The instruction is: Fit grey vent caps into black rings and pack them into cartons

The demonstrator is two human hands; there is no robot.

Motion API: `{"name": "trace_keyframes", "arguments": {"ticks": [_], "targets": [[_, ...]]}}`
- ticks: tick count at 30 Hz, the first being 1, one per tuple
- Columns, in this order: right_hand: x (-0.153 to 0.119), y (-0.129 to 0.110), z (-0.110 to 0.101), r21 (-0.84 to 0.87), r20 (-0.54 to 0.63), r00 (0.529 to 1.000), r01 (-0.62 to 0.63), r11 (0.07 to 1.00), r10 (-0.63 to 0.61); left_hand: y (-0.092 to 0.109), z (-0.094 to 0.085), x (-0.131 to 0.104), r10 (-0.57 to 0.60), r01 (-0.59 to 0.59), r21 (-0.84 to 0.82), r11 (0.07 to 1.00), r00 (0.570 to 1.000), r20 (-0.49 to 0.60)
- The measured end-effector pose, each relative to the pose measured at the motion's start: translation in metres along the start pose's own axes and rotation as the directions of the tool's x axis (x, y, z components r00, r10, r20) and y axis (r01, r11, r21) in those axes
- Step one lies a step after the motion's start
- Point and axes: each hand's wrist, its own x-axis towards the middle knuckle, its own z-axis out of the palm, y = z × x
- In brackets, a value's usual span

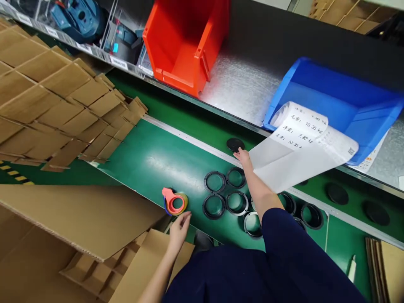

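My right hand (243, 156) reaches to the far side of the green bench, its fingertips at the near edge of a black disc (235, 144). Whether the fingers grip it or only touch it is hard to see. Near the bench's front edge, my left hand (180, 225) has its fingers drawn together, just below an orange tape dispenser (173, 201). Anything between those fingers is too small to make out. Black rings (214, 182) stand in rows on the bench, several of them partly behind my right forearm.
Above the bench, a shelf holds a red bin (176, 50), a blue bin (331, 97) and a hanging label roll (293, 147). Cardboard dividers (57, 97) lean at left, above an open carton (78, 219). More black discs (337, 193) and a white-handled tool (352, 269) lie at right.
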Motion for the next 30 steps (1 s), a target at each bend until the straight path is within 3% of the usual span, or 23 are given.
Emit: {"name": "trace_keyframes", "arguments": {"ticks": [3,6,7,10,11,13,15,16,17,19,21,22,24,28,30], "targets": [[-0.018,0.010,0.019,0.048,0.046,0.994,-0.103,0.993,0.101,0.032,0.017,0.020,-0.010,0.015,-0.218,0.976,1.000,0.024],[-0.087,0.030,0.032,0.075,0.192,0.962,-0.213,0.974,0.196,0.057,0.042,0.028,-0.005,0.047,-0.408,0.912,0.995,0.102],[-0.118,0.037,0.034,0.075,0.249,0.942,-0.252,0.965,0.227,0.064,0.049,0.028,-0.007,0.092,-0.519,0.850,0.987,0.163],[-0.205,0.055,0.031,0.016,0.411,0.860,-0.339,0.941,0.303,0.077,0.067,0.016,0.028,0.280,-0.808,0.519,0.939,0.344],[-0.228,0.057,0.027,-0.025,0.452,0.834,-0.342,0.940,0.315,0.079,0.071,0.009,0.044,0.307,-0.848,0.431,0.932,0.360],[-0.259,0.056,0.016,-0.152,0.497,0.811,-0.267,0.952,0.307,0.081,0.075,-0.010,0.059,0.295,-0.884,0.364,0.940,0.337],[-0.272,0.047,0.002,-0.309,0.454,0.874,-0.027,0.951,0.173,0.081,0.077,-0.031,0.071,0.277,-0.896,0.347,0.945,0.319],[-0.274,0.040,-0.005,-0.387,0.429,0.902,0.141,0.911,0.043,0.081,0.078,-0.041,0.079,0.270,-0.898,0.348,0.946,0.315],[-0.275,0.032,-0.011,-0.447,0.427,0.898,0.313,0.838,-0.108,0.081,0.079,-0.051,0.088,0.262,-0.899,0.352,0.946,0.311],[-0.274,0.015,-0.022,-0.475,0.501,0.791,0.590,0.652,-0.351,0.081,0.082,-0.069,0.106,0.241,-0.897,0.371,0.948,0.299],[-0.276,0.002,-0.030,-0.405,0.624,0.653,0.740,0.538,-0.428,0.083,0.086,-0.086,0.117,0.221,-0.890,0.398,0.950,0.288],[-0.277,-0.002,-0.033,-0.368,0.661,0.609,0.772,0.518,-0.438,0.084,0.089,-0.094,0.121,0.211,-0.887,0.410,0.952,0.282],[-0.282,-0.007,-0.038,-0.322,0.675,0.583,0.783,0.532,-0.451,0.086,0.095,-0.109,0.139,0.179,-0.888,0.425,0.956,0.259],[-0.294,-0.005,-0.045,-0.254,0.677,0.641,0.665,0.703,-0.362,0.087,0.105,-0.137,0.181,0.094,-0.892,0.442,0.965,0.191],[-0.301,-0.002,-0.045,-0.225,0.714,0.637,0.601,0.767,-0.289,0.088,0.108,-0.149,0.174,0.069,-0.886,0.458,0.971,0.165]]}}
